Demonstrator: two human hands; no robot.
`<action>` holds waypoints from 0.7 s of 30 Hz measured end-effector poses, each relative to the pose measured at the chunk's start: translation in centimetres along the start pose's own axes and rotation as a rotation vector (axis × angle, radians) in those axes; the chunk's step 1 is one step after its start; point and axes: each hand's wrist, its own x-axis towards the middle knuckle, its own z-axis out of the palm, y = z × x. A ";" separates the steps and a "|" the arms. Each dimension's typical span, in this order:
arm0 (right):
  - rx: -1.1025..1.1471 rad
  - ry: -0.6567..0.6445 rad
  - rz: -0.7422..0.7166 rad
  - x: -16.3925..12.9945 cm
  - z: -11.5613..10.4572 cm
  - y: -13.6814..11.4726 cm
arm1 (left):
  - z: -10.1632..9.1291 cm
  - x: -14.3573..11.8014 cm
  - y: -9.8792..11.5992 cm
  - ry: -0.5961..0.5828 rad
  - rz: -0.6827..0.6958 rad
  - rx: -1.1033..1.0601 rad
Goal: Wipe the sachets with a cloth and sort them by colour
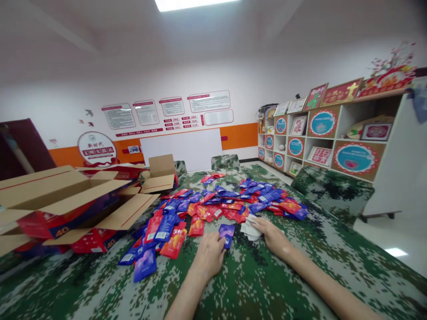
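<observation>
Left hand (209, 254) lies knuckles-up on the camouflage cloth (253, 280), fingers closed on a purple packet (227, 233) that sticks out past the fingertips. Right hand (271, 235) is just beside it, to the right, fingers curled on a small stack of white packets (248, 228); grip looks like a pinch, but the fisheye blur makes it hard to be sure. The purple packet and the white stack are close together, nearly touching, between the two hands. Just beyond both hands spreads a loose heap of red and purple packets (230, 202), running from the left hand's far side across to past the right hand. More packets trail down to the left of the left hand. Well left of that hand sit open cardboard boxes (66, 195) with red cartons inside. Far off to the right of the right hand stands a shelf unit (330, 133) with framed signs.
</observation>
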 end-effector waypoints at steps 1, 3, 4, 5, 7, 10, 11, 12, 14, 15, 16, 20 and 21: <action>-0.002 -0.003 -0.002 0.0 0.0 0.0 | 0.1 -0.4 0.5 -0.004 0.008 -0.021; -0.011 -0.006 -0.003 0.1 0.0 -0.1 | 0.4 -1.2 1.0 -0.010 0.017 -0.061; -0.013 -0.005 -0.001 0.1 -0.1 -0.2 | 0.6 -1.5 1.1 -0.008 0.018 -0.077; -0.013 -0.002 0.001 0.2 -0.1 -0.4 | 0.8 -1.9 1.0 -0.006 0.027 -0.090; -0.006 0.006 0.005 0.2 -0.3 -0.7 | 1.2 -2.5 0.7 -0.014 0.085 -0.122; -0.004 0.013 0.011 0.3 -0.5 -1.3 | 1.9 -3.5 0.2 -0.071 0.178 -0.194; -0.007 0.014 0.009 0.3 -0.4 -1.5 | 2.1 -3.7 0.0 -0.097 0.188 -0.220; -0.011 0.015 0.007 0.3 -0.3 -1.5 | 2.3 -3.9 -0.2 -0.119 0.187 -0.242; -0.017 0.023 0.004 0.1 -0.1 -1.4 | 2.5 -4.1 -0.4 -0.147 0.179 -0.276; -0.018 0.027 0.001 0.1 0.0 -1.2 | 2.6 -4.2 -0.5 -0.153 0.177 -0.290; -0.017 0.028 -0.003 0.1 0.1 -1.0 | 2.6 -4.1 -0.5 -0.156 0.175 -0.301; 0.005 0.045 0.004 1.7 -1.1 -1.0 | 2.4 -4.1 -0.5 -0.143 0.156 -0.326; 0.011 0.073 0.014 2.6 -1.7 -1.6 | 2.4 -4.1 -0.5 -0.138 0.151 -0.330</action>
